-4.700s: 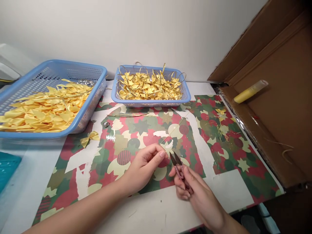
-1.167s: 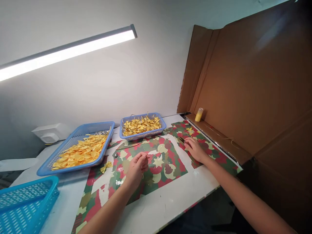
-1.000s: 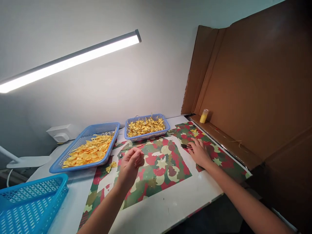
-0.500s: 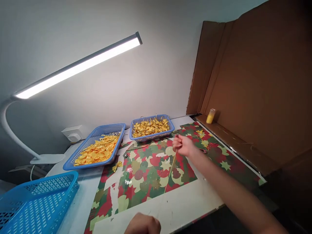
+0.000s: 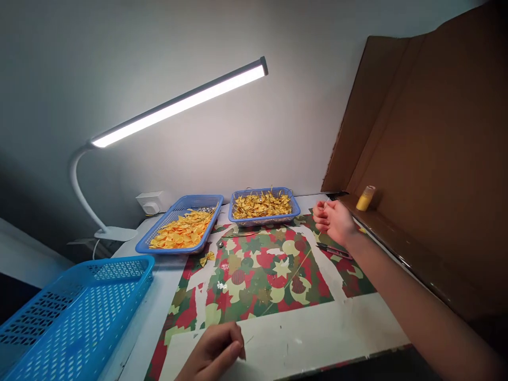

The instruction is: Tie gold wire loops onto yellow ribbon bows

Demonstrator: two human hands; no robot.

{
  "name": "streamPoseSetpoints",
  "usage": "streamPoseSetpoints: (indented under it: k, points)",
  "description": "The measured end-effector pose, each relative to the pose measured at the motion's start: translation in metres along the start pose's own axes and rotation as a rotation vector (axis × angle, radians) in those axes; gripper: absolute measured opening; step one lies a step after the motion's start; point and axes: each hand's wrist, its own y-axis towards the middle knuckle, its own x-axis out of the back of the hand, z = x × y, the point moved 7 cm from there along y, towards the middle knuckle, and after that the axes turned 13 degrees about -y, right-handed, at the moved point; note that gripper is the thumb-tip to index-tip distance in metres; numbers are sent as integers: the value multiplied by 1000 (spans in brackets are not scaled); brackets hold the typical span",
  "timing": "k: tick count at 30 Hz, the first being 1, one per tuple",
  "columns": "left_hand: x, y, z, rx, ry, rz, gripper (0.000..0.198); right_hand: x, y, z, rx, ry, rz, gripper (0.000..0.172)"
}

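Observation:
My right hand (image 5: pixel 333 221) is raised over the right side of the table, fingers closed on a thin gold cord (image 5: pixel 292 276). From there the cord slants down to the left, towards my left hand (image 5: pixel 218 348). That hand is low at the table's near edge, with thumb and fingers pinched together where the cord's other end seems to reach. Just under my right wrist lie small thread snips (image 5: pixel 334 250) with dark blades. A yellow ribbon bow (image 5: pixel 207 258) and a small silvery ball (image 5: pixel 221 245) rest on the patterned sheet (image 5: pixel 246 286).
A blue basket (image 5: pixel 143 246) of yellow bows stands back left, beside another basket (image 5: pixel 265 219) of gold bows with cords. A larger blue basket (image 5: pixel 79 317) is at near left. A lamp (image 5: pixel 182 100) arches above. A yellow-filled bottle (image 5: pixel 365 198) stands by the cardboard wall (image 5: pixel 428 159).
My view has shifted left, so things sit further right. My right hand has moved right and away from my left hand, drawing the cord out. More of my left hand now shows.

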Motion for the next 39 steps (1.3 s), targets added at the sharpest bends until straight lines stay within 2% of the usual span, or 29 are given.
streamPoseSetpoints:
  k: [3, 6, 11, 12, 14, 16, 17, 19, 22, 26, 29, 33, 36, 39]
  points:
    - [19, 8, 0, -52, 60, -86, 50, -3, 1, 17, 110, -104, 21, 14]
    - [31, 12, -3, -109, 105, -136, 47, 0, 5, 21, 195, -236, 5, 18]
    - [35, 19, -19, -199, 266, -94, 37, -9, -2, 15, 231, -513, 54, 22]
    - [38, 21, -25, -220, 328, -123, 31, -15, -7, 14, 236, -569, 77, 23]
    - [50, 25, -41, -275, 429, -260, 18, -32, -18, 14, 275, -739, 141, 25]
    - [57, 29, -58, -324, 420, -396, 31, -58, -32, 13, 352, -955, 242, 26]
    - [55, 32, -66, -345, 381, -415, 36, -73, -39, 11, 393, -1040, 300, 27]
    - [40, 40, -79, -397, 297, -350, 41, -101, -54, 2, 447, -1117, 412, 29]
    - [7, 52, -90, -474, 126, -208, 42, -135, -74, -18, 480, -1161, 541, 31]
    - [-11, 67, -82, -474, -206, -201, 22, -156, -91, -41, 461, -1114, 663, 30]
    - [-12, 74, -72, -423, -362, -208, 12, -157, -95, -46, 438, -1018, 670, 33]
    - [-5, 79, -68, -360, -458, -212, 9, -153, -96, -48, 404, -920, 661, 32]
    - [2, 80, -66, -349, -468, -240, 11, -144, -91, -48, 344, -855, 566, 23]
    - [5, 81, -64, -357, -416, -241, 12, -135, -88, -45, 345, -785, 464, 18]
